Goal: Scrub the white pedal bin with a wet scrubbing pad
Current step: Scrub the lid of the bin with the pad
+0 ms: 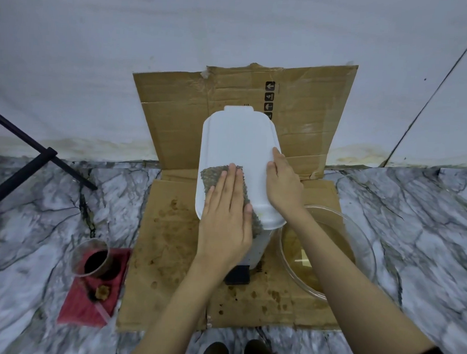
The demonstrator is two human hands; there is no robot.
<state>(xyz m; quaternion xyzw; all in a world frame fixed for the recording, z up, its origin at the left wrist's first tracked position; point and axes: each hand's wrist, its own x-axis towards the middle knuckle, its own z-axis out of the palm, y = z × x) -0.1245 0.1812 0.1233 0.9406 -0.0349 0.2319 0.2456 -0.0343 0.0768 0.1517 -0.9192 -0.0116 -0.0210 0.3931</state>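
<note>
Cardboard [170, 254] on marble floor [412, 224], left hand [225, 216] flat on pad [211, 176], right hand [284, 184] flat on white bin [236, 139]

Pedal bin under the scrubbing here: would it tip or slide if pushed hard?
Probably light: the white pedal bin looks like thin plastic on a narrow base, so a hard shove might tip it. The right hand resting on its lid edge suggests it needs steadying. The spotted cardboard beneath may let it slide.
</note>
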